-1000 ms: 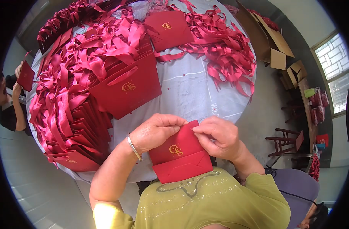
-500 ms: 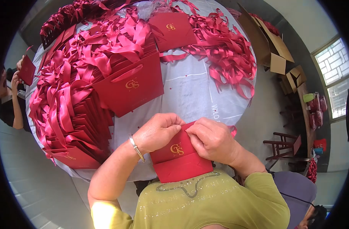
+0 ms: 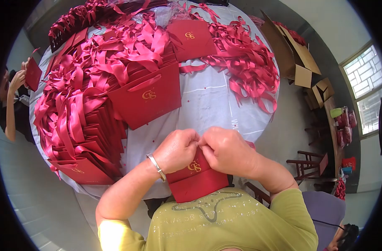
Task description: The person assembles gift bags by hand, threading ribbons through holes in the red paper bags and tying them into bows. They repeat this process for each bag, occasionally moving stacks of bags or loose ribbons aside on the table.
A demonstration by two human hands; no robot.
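A red paper bag (image 3: pixel 197 183) with a gold logo lies against my shirt at the table's near edge. My left hand (image 3: pixel 177 149), with a silver bracelet on the wrist, pinches at the bag's upper part. Beside it, fingertips meeting, is my right hand (image 3: pixel 224 148), also closed at the top of the bag. What lies between the fingertips is too small to tell. A bit of pink ribbon (image 3: pixel 250 144) shows beyond my right hand. Farther forward stands a large red bag (image 3: pixel 151 96) at the front of a dense row of bags with ribbon handles.
Loose pink ribbons (image 3: pixel 251 62) spread over the right of the round table (image 3: pixel 205 109), beside a flat red bag (image 3: pixel 192 39). At left, a person (image 3: pixel 16 100) holds a small red bag. Cardboard boxes (image 3: pixel 293 46) and a wooden chair (image 3: pixel 310 164) are at right.
My hands have come together, fingertips now touching, and cover more of the bag. The view has shifted slightly. The person at left has raised an arm a little.
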